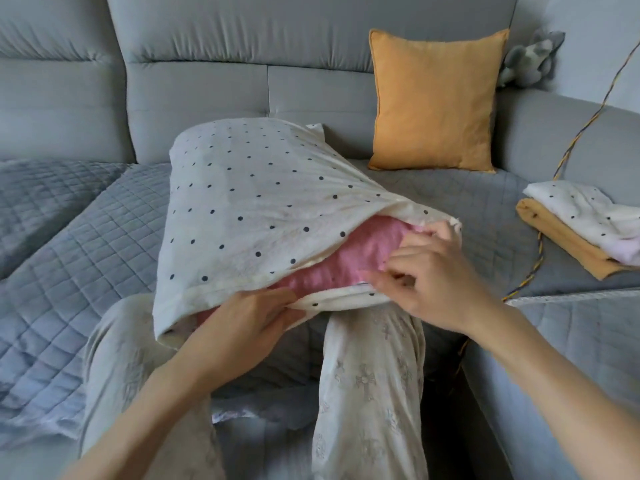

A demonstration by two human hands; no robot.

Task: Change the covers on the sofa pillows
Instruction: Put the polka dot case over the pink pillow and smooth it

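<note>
Head view: orange pillow (pixel 436 102) behind dotted cover (pixel 256 209) (folded covers (pixel 581 226) right)

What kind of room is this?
Most likely a living room at home. There is a big grey sofa with a quilted seat cover, an orange pillow leaning on its back, and a soft toy on the armrest.
</note>
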